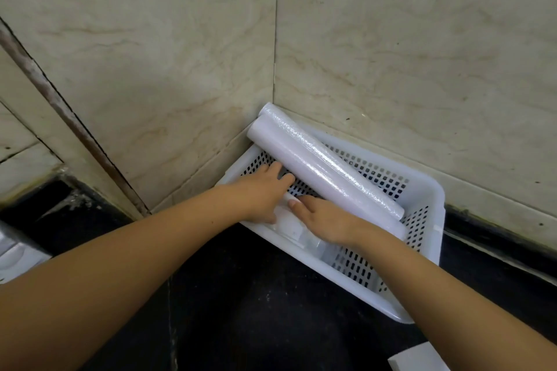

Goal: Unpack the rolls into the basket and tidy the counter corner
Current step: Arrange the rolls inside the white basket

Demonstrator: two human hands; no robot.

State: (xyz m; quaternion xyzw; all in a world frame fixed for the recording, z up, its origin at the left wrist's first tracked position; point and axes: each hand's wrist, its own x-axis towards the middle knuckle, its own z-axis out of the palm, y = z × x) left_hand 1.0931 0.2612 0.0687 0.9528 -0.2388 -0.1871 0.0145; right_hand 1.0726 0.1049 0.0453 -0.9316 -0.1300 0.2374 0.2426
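A white perforated basket (422, 253) sits in the counter corner against the tiled walls. Two long white rolls (319, 166) wrapped in clear film lie diagonally in it, their far ends propped on the basket's rim at the wall corner. A shorter white roll (291, 221) lies by the basket's near left rim. My left hand (262, 190) rests on that roll's far side with fingers stretched over the basket floor. My right hand (322, 220) lies over the same roll from the right, fingers curled on it.
The counter (241, 310) is black stone. Beige marble tiles form both walls. A white object (18, 256) sits at the left edge. A white flat piece (419, 360) shows at the bottom right edge.
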